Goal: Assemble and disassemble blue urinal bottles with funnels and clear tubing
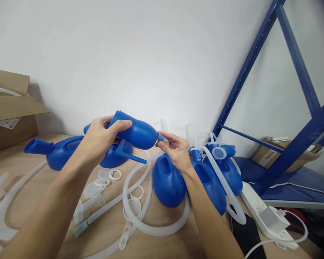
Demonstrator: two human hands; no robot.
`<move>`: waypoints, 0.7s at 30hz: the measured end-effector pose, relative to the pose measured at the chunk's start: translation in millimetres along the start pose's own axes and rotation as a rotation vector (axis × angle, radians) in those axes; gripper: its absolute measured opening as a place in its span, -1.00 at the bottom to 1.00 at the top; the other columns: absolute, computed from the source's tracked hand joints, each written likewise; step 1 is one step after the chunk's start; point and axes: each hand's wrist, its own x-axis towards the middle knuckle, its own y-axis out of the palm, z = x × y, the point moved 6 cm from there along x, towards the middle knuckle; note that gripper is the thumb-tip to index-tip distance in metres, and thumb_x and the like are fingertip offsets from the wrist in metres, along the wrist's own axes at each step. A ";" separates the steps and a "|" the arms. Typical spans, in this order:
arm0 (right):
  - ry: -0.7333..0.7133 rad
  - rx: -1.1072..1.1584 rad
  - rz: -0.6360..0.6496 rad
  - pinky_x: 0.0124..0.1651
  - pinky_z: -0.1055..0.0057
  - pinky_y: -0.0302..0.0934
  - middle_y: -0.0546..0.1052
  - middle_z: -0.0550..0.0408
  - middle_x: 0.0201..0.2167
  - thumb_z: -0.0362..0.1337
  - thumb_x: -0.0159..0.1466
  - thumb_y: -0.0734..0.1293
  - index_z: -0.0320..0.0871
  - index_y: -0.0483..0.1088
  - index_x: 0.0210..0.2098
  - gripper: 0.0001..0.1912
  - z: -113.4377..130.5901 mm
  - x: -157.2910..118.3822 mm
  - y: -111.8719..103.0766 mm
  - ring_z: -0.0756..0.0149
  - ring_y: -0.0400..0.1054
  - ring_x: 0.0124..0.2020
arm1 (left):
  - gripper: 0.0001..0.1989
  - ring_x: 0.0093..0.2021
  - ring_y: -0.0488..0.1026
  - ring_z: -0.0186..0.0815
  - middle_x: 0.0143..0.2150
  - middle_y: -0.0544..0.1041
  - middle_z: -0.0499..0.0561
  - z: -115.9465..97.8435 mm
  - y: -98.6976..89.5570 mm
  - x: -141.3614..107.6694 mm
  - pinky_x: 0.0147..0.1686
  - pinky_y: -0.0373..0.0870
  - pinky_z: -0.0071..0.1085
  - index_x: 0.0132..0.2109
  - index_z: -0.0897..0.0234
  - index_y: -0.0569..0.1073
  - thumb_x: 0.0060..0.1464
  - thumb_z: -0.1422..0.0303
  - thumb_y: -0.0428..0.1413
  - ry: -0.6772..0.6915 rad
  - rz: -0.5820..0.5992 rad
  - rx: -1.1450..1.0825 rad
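My left hand [102, 131] is closed round a blue plastic funnel-shaped cup [137, 131], held tilted above the table, its wide mouth up at the left and its narrow nozzle towards the right. A flat blue handle [132, 156] hangs under it. At the nozzle, my right hand [176, 147] pinches the end of a translucent hose [166, 141]; whether the hose is fully pushed on I cannot tell. Just below my right hand stands a blue bottle [169, 185] with a moulded grip. A long hose [156, 230] loops in front of it.
More blue bottles stand left [58, 158] and right [209, 185]. Translucent lids [91, 189], rings [137, 192] and a strap [125, 235] lie on the brown table. A cardboard box [13, 122] is far left; a power strip [264, 212], black phone [247, 235] and blue shelf frame [248, 68] are right.
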 end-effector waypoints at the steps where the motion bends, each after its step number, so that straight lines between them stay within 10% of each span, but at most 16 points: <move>1: 0.040 0.027 0.022 -0.05 0.20 0.48 0.70 0.04 -0.24 0.00 0.10 0.60 -0.08 0.64 -0.05 -0.52 -1.2 0.4 0.1 0.22 0.57 -0.26 | -0.63 -0.56 0.27 -0.40 -0.52 0.28 -0.14 -1.0 0.0 -0.6 -0.62 0.25 -0.50 -0.43 0.22 0.34 -0.01 0.04 0.23 -0.009 0.013 -0.017; 8: 0.063 0.026 0.041 0.01 0.23 0.45 0.67 0.04 -0.24 0.06 0.18 0.54 -0.10 0.60 -0.05 -0.53 4.4 1.8 0.4 0.25 0.55 -0.20 | -0.70 -0.51 0.27 -0.40 -0.53 0.31 -0.13 -18.9 -4.0 -6.5 -0.54 0.26 -0.49 -0.47 0.26 0.37 -0.04 0.16 0.25 0.149 -0.016 -0.076; 12: -0.031 -0.072 0.121 0.07 0.25 0.40 0.60 0.00 -0.07 0.01 0.27 0.48 -0.07 0.49 0.09 -0.52 11.6 0.1 5.9 0.26 0.50 -0.10 | -0.66 -0.49 0.32 -0.38 -0.47 0.39 -0.14 -22.0 -1.9 -8.8 -0.52 0.28 -0.49 -0.15 0.22 0.51 -0.05 0.16 0.29 0.192 -0.029 -0.050; 21: -0.172 -0.447 -0.054 -0.51 0.47 0.11 0.34 0.25 -0.56 -0.05 0.14 0.59 -0.13 0.60 -0.10 -0.59 41.2 -12.0 -1.1 0.48 0.03 -0.58 | -0.80 -0.30 0.39 -0.27 -0.33 0.47 -0.08 -12.5 7.6 -13.0 -0.27 0.30 -0.35 -0.22 0.20 0.48 0.08 0.18 0.17 0.207 -0.129 -0.041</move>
